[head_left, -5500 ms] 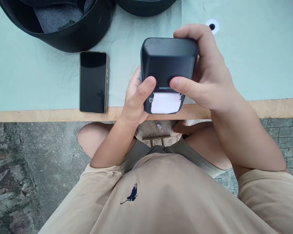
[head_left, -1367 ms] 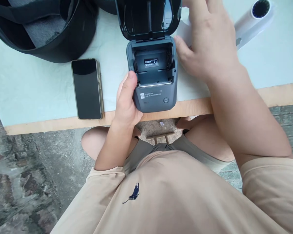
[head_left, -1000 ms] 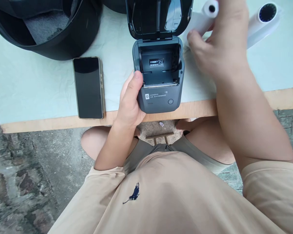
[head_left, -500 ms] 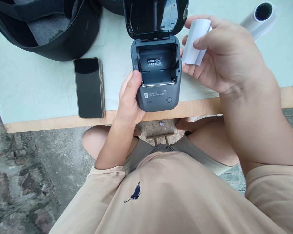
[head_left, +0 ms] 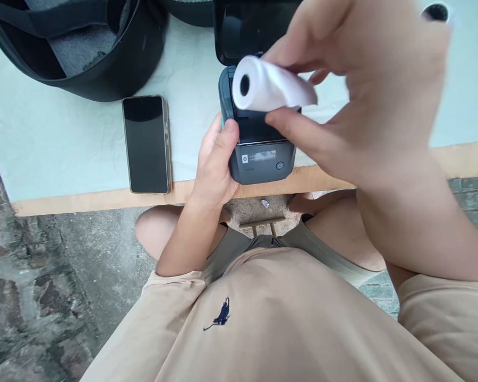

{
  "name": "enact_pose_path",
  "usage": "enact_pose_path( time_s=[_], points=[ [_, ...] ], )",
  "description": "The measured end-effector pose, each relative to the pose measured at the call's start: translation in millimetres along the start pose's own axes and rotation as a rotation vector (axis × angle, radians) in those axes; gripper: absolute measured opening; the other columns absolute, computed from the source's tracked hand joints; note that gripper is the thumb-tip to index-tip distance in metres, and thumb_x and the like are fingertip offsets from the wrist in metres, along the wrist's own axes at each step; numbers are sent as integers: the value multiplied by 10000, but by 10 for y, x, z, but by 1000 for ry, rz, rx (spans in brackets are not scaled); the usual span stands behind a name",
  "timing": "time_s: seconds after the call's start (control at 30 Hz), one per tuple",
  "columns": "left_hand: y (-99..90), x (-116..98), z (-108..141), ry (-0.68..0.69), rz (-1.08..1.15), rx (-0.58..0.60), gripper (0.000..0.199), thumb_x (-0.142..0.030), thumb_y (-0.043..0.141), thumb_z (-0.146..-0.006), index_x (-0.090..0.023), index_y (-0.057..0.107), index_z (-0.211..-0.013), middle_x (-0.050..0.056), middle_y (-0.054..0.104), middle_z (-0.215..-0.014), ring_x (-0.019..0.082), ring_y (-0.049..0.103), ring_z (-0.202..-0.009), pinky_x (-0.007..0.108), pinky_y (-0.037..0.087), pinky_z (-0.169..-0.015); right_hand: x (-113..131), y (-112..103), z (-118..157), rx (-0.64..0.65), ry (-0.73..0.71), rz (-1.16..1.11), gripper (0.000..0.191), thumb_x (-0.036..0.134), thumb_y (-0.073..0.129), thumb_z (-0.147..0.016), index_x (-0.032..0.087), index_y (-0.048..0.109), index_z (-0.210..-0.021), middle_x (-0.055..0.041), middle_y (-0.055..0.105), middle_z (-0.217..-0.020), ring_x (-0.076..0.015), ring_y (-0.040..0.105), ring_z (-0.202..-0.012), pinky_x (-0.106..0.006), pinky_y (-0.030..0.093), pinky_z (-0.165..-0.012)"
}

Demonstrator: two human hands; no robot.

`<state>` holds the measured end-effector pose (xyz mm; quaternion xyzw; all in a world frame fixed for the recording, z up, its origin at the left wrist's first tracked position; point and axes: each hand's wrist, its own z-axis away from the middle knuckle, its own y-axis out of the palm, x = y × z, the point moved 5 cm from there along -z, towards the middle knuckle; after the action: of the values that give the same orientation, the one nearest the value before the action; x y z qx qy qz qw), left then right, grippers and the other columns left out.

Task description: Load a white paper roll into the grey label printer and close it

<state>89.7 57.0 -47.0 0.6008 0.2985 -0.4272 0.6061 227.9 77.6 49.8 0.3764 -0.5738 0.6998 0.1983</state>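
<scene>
Pinching white cylindrical paper roll point(head_left: 273, 87) in right hand point(head_left: 362, 98), upper centre of frame, over dark-grey boxy plastic printer point(head_left: 263, 171) clasped in left hand point(head_left: 215, 167). Probably light, smooth, easily dented; best held by ends.

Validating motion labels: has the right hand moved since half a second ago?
Yes: the right hand has moved left, toward the phone, bringing the white roll over the printer.

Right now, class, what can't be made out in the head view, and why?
Head view throughout:
Inside of the printer: partly hidden by the paper roll.
Lid and left bag: cut off by the top edge.
Small lettering: blurred, with glare.
Dark-ended thing: mostly hidden by the right hand.
</scene>
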Motion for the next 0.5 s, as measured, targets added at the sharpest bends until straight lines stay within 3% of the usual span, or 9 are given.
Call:
enact_pose_path(
  time_s=[0.07, 0.13, 0.37, 0.5],
  points=[
    [-26, 11, 0, 12, -8, -15, 328, -540, 460, -850, -253, 593, -937, 20, 651, -1049, 243, 469, -1314, 383, 417, -1102, 119, 39, -9, -38, -168, 249, 259, 287, 557, -746, 301, 458, -985, 12, 519, -1140, -180, 565, -1055, -350, 477, -913],
    [-48, 14, 0, 26, -15, -20, 321, -537, 454, -851, -256, 599, -901, 19, 650, -1044, 233, 484, -1301, 363, 416, -1098, 157, 71, -15, -51, -234, 401, 214, 244, 500, -778, 289, 464, -984, 9, 555, -1078, -173, 587, -954, -340, 474, -826],
    [22, -47, 2, 49, 37, 65, 263, -444, 459, -886, -265, 611, -1005, 4, 667, -950, 203, 604, -1154, 336, 449, -1056, 134, 50, -16, -74, -245, 533, 237, 212, 427, -801, 305, 484, -1012, 31, 598, -961, -164, 577, -865, -303, 384, -698],
    [11, -42, 3, 53, 24, 90, 230, -446, 500, -870, -261, 608, -953, -9, 673, -928, 193, 632, -1107, 333, 449, -1058, 124, 51, -31, -96, -238, 572, 228, 252, 404, -826, 284, 524, -1017, 28, 616, -941, -167, 579, -838, -301, 339, -653]
  ],
)
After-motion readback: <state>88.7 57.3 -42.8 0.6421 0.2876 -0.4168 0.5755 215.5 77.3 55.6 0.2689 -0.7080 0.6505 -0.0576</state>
